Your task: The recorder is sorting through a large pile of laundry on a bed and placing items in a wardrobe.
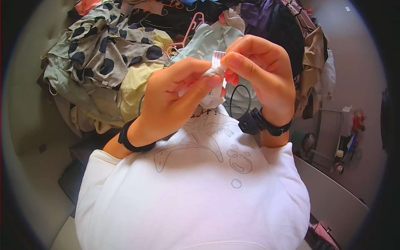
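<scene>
My left hand [170, 97] grips a small bunch of white cloth [212, 101] between thumb and fingers, held up before my chest. Out of the top of the bunch sticks a short white strip [217, 57] with thin dark lines. The thumb and index finger of my right hand [265, 75] pinch at the strip's right edge. Dark marks show on the cloth below my left thumb. Whether the cloth belongs to the white printed shirt [200, 187] I wear, I cannot tell.
Beyond my hands lies a big heap of clothes, with a grey black-spotted garment [103, 53], a yellow one [134, 81] and a pale green one [206, 40]. A pink hanger [184, 40] lies among them. A small black camera [250, 123] with a cable sits at my right wrist.
</scene>
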Motion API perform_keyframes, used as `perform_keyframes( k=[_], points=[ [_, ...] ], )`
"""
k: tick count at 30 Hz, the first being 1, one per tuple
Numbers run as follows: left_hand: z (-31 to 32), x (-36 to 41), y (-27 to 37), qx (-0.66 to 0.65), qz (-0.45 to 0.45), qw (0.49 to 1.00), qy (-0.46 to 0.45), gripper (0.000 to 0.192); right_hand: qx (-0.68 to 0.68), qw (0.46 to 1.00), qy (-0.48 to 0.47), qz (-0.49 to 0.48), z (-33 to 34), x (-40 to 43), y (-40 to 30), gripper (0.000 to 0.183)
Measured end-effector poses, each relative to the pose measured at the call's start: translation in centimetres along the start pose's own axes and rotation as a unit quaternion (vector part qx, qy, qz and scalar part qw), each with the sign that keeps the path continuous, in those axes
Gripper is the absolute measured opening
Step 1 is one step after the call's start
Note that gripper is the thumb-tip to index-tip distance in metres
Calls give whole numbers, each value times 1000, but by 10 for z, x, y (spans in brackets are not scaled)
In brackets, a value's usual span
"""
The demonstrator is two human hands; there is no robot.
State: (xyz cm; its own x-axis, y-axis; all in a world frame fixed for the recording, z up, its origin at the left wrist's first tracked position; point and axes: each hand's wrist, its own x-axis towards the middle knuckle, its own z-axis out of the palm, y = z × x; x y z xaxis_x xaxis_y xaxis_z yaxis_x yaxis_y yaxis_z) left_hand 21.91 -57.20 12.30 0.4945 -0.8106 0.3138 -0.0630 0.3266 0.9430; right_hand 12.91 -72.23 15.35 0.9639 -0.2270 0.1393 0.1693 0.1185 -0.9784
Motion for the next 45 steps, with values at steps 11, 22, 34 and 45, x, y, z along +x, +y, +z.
perform_keyframes(
  k=[11, 22, 34, 45],
  points=[
    [-2, -4, 3, -154, -74, 985, -22, 18, -32, 999, 12, -42, -1, -1, 2, 13],
    [-4, -5, 0, -183, -62, 980, -38, 17, -294, 941, -63, -155, -4, -1, -6, 15],
    [-4, -5, 5, -146, -58, 986, -61, 20, -200, 962, -27, -185, 1, 0, -3, 5],
    [-5, -8, 5, -176, -62, 981, -54, 17, -162, 966, -20, -199, 4, -1, 3, 5]
  ],
)
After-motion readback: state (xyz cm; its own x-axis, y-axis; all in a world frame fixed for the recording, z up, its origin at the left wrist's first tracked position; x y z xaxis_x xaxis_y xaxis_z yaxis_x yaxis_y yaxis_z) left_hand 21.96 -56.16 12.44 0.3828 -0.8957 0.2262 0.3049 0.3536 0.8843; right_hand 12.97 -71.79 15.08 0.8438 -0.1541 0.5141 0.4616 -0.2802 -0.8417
